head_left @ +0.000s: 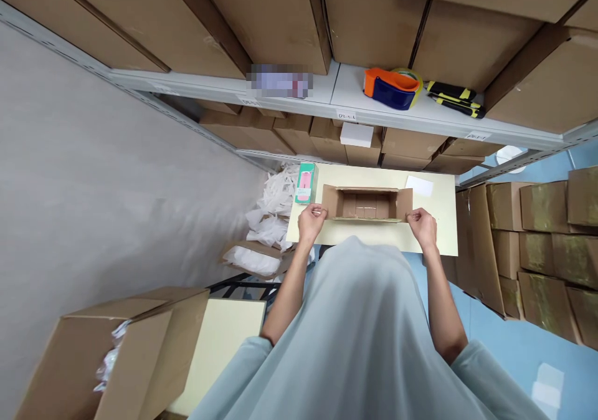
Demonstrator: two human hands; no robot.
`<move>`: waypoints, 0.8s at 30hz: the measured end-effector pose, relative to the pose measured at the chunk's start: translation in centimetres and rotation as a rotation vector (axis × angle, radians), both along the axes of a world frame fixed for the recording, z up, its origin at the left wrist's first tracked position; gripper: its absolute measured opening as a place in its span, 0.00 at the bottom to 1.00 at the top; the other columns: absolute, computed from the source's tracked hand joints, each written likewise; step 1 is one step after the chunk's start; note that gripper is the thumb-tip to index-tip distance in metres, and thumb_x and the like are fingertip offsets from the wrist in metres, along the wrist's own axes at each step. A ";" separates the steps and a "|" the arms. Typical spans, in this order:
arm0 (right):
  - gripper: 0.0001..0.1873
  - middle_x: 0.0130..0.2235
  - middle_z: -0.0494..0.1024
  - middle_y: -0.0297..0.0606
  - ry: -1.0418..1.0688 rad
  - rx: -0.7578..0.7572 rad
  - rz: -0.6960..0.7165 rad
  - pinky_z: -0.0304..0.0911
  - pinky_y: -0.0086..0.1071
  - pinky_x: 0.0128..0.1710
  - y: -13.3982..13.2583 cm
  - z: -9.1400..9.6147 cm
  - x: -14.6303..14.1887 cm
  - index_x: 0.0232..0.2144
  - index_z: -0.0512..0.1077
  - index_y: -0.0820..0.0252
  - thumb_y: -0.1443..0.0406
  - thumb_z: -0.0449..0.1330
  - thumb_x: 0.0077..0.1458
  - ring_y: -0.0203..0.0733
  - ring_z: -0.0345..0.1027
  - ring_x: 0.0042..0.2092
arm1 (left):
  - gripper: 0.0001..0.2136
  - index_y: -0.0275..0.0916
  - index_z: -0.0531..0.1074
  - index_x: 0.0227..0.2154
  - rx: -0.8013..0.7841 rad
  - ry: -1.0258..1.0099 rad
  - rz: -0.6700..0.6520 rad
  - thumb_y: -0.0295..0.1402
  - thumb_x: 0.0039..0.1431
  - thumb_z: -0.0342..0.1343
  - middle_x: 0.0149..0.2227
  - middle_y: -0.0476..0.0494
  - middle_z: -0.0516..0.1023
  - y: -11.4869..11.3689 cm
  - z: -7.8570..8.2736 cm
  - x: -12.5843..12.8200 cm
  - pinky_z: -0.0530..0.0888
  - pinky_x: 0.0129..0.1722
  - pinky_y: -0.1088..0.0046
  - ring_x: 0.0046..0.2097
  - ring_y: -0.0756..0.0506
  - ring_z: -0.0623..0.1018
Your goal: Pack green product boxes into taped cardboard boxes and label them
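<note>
The left hand (312, 222) and right hand (423, 227) each had thumb and fingers pinched on an end flap of the cardboard box (367, 204), an oblong, open-topped shell of matte brown board on the flat, cream-coloured table (364, 234). Near the left hand sat a slim green-and-pink carton (306, 183); past the table's left edge, crumpled white wrapping (276, 197) lay heaped.

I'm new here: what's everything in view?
Rectangular table: one, cream, ahead
Open cardboard box: one, brown, on table
Printed carton: one, green, table's left
Flat card: one, white, table's right
Metal shelving: one, grey, ahead
Plastic tape dispenser: one, orange-blue, shelving
Cutters: at least two, black-yellow, shelving
Cardboard cartons: many, brown, shelving and right
Crumpled packing: pile, white, beside table
Large carton: one, brown, lower left
Left hand: one, bare, box's left
Right hand: one, bare, box's right
</note>
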State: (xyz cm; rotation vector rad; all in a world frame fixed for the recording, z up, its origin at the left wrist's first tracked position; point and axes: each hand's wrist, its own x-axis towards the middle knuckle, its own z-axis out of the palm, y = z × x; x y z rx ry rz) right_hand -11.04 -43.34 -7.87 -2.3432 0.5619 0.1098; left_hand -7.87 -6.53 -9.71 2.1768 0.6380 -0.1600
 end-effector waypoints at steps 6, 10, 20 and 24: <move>0.15 0.33 0.86 0.43 -0.072 0.090 0.033 0.74 0.45 0.46 2.2 1.5 -0.4 0.30 0.72 0.49 0.47 0.61 0.57 0.54 0.80 0.38 | 0.11 0.42 0.80 0.37 -0.190 -0.143 0.025 0.43 0.56 0.65 0.33 0.46 0.85 0.6 -0.2 -2.6 0.79 0.46 0.66 0.37 0.43 0.83; 0.20 0.32 0.85 0.43 -0.099 0.128 0.132 0.74 0.44 0.44 5.0 2.9 0.7 0.31 0.74 0.51 0.43 0.60 0.56 0.52 0.79 0.36 | 0.14 0.42 0.81 0.36 -0.235 -0.237 0.175 0.46 0.54 0.67 0.33 0.46 0.84 2.2 0.6 -6.5 0.78 0.41 0.67 0.34 0.44 0.80; 0.21 0.33 0.85 0.42 -0.096 0.163 0.620 0.74 0.43 0.44 17.4 4.1 0.6 0.31 0.72 0.51 0.42 0.60 0.57 0.50 0.79 0.36 | 0.13 0.41 0.82 0.37 -0.176 -0.406 0.609 0.44 0.54 0.70 0.34 0.45 0.84 9.4 2.6 -19.7 0.77 0.37 0.69 0.34 0.46 0.79; 0.19 0.34 0.85 0.41 -0.159 0.167 0.831 0.74 0.40 0.43 24.3 4.5 -2.2 0.33 0.72 0.51 0.44 0.59 0.61 0.48 0.78 0.36 | 0.12 0.42 0.82 0.37 -0.132 -0.467 0.786 0.43 0.55 0.68 0.36 0.45 0.84 12.8 2.5 -25.8 0.79 0.39 0.68 0.36 0.45 0.81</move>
